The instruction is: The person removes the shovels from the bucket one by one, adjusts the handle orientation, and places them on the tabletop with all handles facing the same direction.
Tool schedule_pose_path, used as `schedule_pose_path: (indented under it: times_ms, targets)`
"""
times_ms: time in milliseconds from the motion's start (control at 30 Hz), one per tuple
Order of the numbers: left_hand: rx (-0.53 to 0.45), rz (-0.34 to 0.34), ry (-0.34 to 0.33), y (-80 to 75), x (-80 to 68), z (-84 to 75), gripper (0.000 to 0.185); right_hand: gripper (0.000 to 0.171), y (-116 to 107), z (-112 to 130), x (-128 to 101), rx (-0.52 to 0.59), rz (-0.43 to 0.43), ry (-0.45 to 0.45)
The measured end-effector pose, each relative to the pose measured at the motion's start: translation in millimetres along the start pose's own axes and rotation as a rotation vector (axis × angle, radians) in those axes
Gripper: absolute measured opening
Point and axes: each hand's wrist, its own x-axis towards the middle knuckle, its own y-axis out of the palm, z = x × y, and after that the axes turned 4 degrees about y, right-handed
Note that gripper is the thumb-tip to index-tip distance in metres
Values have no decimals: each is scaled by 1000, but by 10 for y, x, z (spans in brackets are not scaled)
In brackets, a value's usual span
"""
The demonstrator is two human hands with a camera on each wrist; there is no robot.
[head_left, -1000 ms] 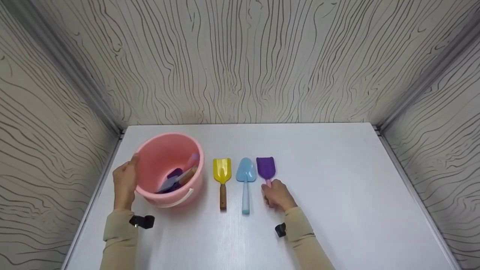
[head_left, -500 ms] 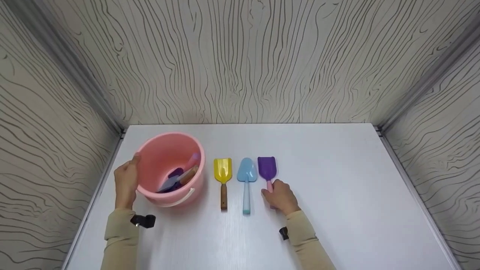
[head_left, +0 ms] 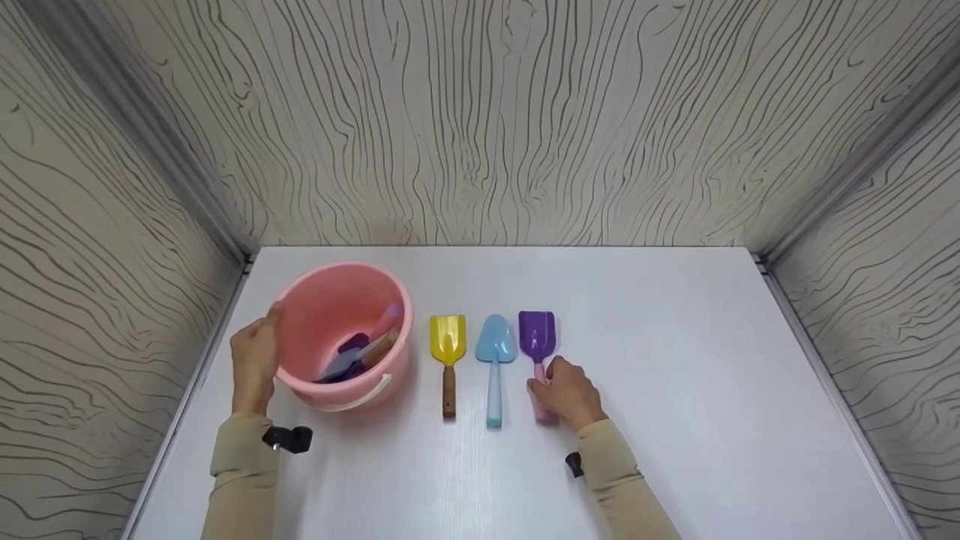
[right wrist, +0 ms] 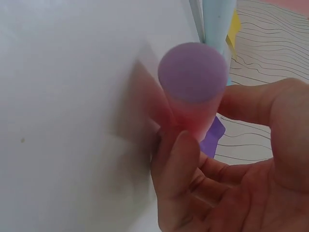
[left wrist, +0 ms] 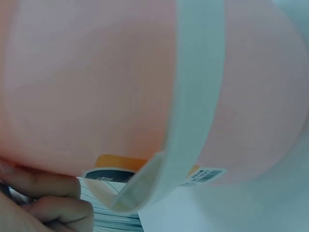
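- Far left: the left hand [head_left: 255,360] rests against the outer wall of a round pink plastic bucket [head_left: 319,311], thumb up by the rim. In the left wrist view the fingers [left wrist: 46,193] look loosely curled against the bucket's side rather than clamped round anything, so I'd call it a relaxed steadying touch.
- The bucket stands upright on the white desk [head_left: 675,375], its white handle [head_left: 364,395] hanging down the front. Inside there are a few more little tools, a purple one and one with a brown wooden handle [head_left: 352,356]; can't make out exactly how many.
- Just right of the bucket: a small yellow scoop-shaped shovel with a brown wooden handle [head_left: 448,352], lying flat, blade pointing away from the person.
- Next to it: a light blue plastic trowel with a pointed blade [head_left: 495,360], parallel to the yellow one, close but not touching.
- Then the purple plastic shovel with a pink handle [head_left: 537,337], same orientation, lying on the desk just beside the blue trowel.
- The right hand [head_left: 570,394] is curled round that pink handle; the right wrist view shows thumb and fingers [right wrist: 178,164] pinching the handle near its rounded end.
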Motion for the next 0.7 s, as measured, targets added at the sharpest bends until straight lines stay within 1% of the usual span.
schedule_pose_path:
  times_ms: [167, 267, 400, 567, 700]
  targets:
    - [-2, -14, 14, -1, 6, -5, 59, 33, -57, 85, 18, -35, 0, 2]
    - [10, -16, 32, 0, 6, 7, 58, 38, -115, 180, 29, -36, -16, -1]
    - [14, -24, 40, -3, 9, 18, 58, 47, -202, 332, 55, -39, -40, -31]
    - [3, -17, 22, 4, 11, 15, 57, 53, -330, 539, 93, -100, -84, -123]
    - [0, -16, 16, 9, 10, 4, 59, 45, -475, 804, 107, -157, -118, -236]
